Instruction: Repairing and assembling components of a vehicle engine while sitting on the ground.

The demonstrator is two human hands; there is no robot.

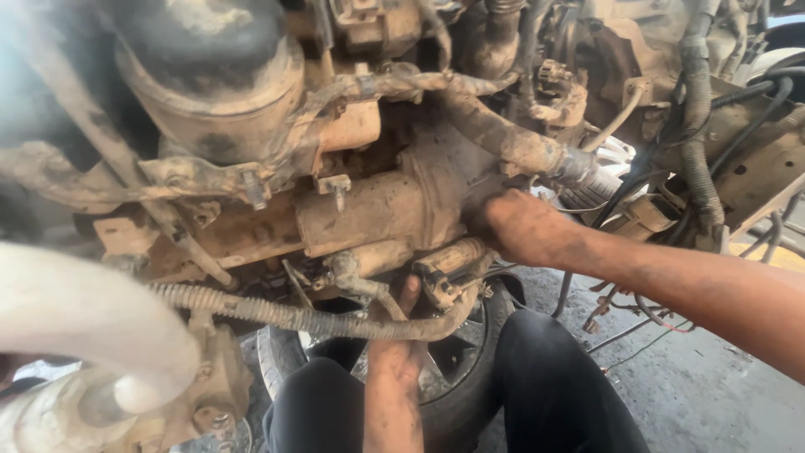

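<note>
Nearest you, a pale thick hose (80,323) bulges across the lower left, blurred and hiding part of the muddy bracket (214,390) behind it. Your dark trousers (545,386) fill the bottom edge, with a wheel (453,369) standing between your knees.

Your left hand (401,340) reaches straight up from below; its fingers pass behind a ribbed corrugated conduit (335,319), so you cannot tell whether that grip is closed or loose. Your right hand (524,228) comes in from the right and lies against the right end of the starter motor (377,214), fingers curled round its end, though the grip itself is hidden behind the palm.

That starter motor sits mid-frame, caked in dirt, its long axis running left to right, nearly level. Above it hangs a round canister (214,88); a crusted hose (495,130) slants down across its upper right, and black cables (700,159) dangle just beyond your right wrist.
</note>
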